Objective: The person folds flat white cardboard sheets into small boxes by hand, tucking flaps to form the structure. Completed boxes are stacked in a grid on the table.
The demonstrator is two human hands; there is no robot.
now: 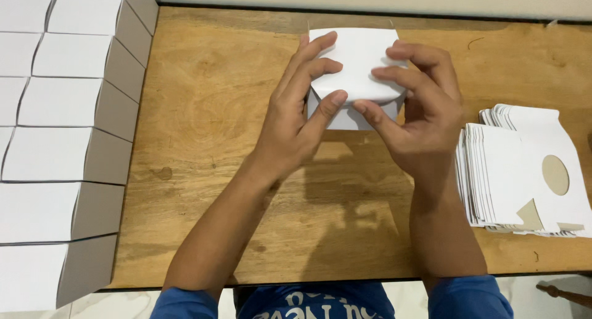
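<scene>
- A wooden table (203,171) fills most of the view; its near edge runs along the bottom, and its far edge meets a pale wall that is cut off at the top.
- A row of folded white boxes (58,152) stands along the left side, stacked in steps from the top corner down to the bottom corner. Their left parts run out of the picture, so the full number cannot be told.
- A stack of flat white box blanks (505,171) lies on the table at the right, just beside the right forearm. The top blank has a round hole that shows brown card beneath. The stack's right edge is cut off.
- Blue sleeves (333,300) and a blue shirt front show at the bottom edge; the rest of the person is out of view.
- The left hand (296,122) has its fingers stretched over the near left side of a white box, with the thumb pressed against the box's front wall.
- The right hand (419,115) curls over the right side of the same box, fingertips pressing down on the curved top flap and thumb pointing towards the left thumb.
- The white box (354,60) sits near the far middle of the table, between both hands. Its lower corners and right wall are hidden by the fingers, so how far the flap is tucked in cannot be told.
</scene>
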